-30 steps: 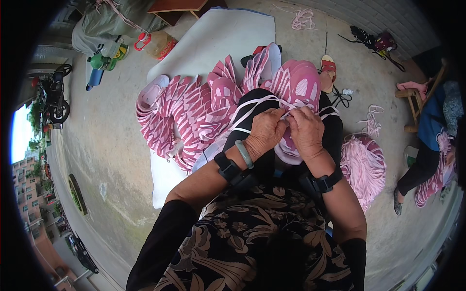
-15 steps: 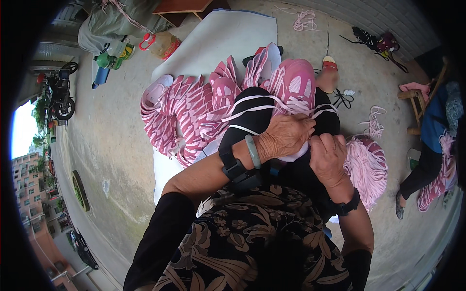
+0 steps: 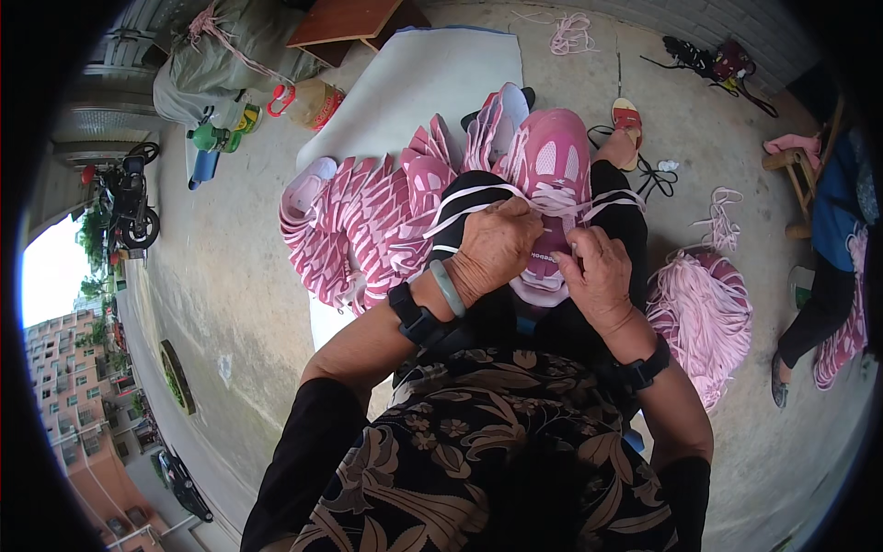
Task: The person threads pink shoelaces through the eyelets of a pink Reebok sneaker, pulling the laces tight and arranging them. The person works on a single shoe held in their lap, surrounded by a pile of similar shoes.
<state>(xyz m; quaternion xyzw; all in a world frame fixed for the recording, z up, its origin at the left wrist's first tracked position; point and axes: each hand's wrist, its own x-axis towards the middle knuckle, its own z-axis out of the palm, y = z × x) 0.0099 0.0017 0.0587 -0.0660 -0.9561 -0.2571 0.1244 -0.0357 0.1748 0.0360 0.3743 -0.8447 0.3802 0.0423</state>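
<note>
From the head view, you are seated outdoors on a grey concrete floor (image 3: 230,276), with a pale grey mat (image 3: 414,83) spread ahead of your knees. Your left hand (image 3: 497,248) lies fingers curled over a pink mesh sports shoe (image 3: 552,166) resting on your black-trousered lap, its grip pressed together on the pale pink flat laces (image 3: 478,198) that cross the shoe. Your right hand (image 3: 598,276) sits just beside it at the shoe's near end, its grip pinching a lace end. A fanned row of pink-and-white striped shoe uppers (image 3: 368,212) lies on the mat to the left of the shoe, touching your knee. On your right, a heaped bundle of pale pink laces (image 3: 704,317) rests on the floor. Farther off stand an orange-capped plastic jug (image 3: 308,101), green bottles (image 3: 216,133), a grey sack (image 3: 230,55) and a brown wooden board (image 3: 345,18). A parked motorbike (image 3: 129,198) stands at the left edge, and another person's leg (image 3: 819,322) shows at the right.
</note>
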